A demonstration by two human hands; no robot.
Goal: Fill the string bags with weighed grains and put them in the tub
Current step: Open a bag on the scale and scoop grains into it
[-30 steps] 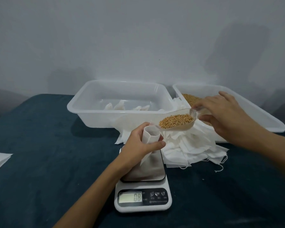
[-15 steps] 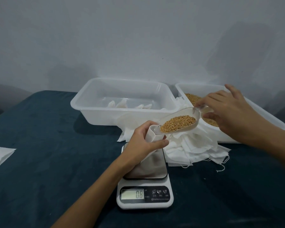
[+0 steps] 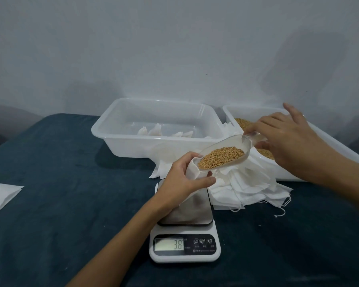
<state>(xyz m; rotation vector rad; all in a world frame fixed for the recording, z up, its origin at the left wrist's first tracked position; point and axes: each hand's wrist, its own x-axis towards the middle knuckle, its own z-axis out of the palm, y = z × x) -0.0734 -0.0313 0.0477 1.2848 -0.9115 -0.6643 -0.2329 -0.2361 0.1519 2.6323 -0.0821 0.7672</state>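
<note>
My left hand (image 3: pixel 182 179) holds a small white string bag (image 3: pixel 192 169) upright with its mouth open, over the steel plate of a white kitchen scale (image 3: pixel 184 230) whose display reads 38. My right hand (image 3: pixel 286 139) grips the handle of a clear plastic scoop (image 3: pixel 226 152) full of golden grains (image 3: pixel 221 157). The scoop tilts down to the left, its lip at the bag's mouth. A clear tub (image 3: pixel 158 129) behind the scale holds a few filled bags (image 3: pixel 155 131). A second tub (image 3: pixel 311 154) at the right holds loose grain.
A heap of empty white string bags (image 3: pixel 249 187) lies right of the scale, against the grain tub. A white sheet (image 3: pixel 0 193) sits at the left edge of the dark teal tablecloth (image 3: pixel 60 193). A grey wall stands close behind the tubs.
The scoop has come down and left until its lip meets the bag's mouth, tilting more steeply. The scale reading has risen from 8 to 38.
</note>
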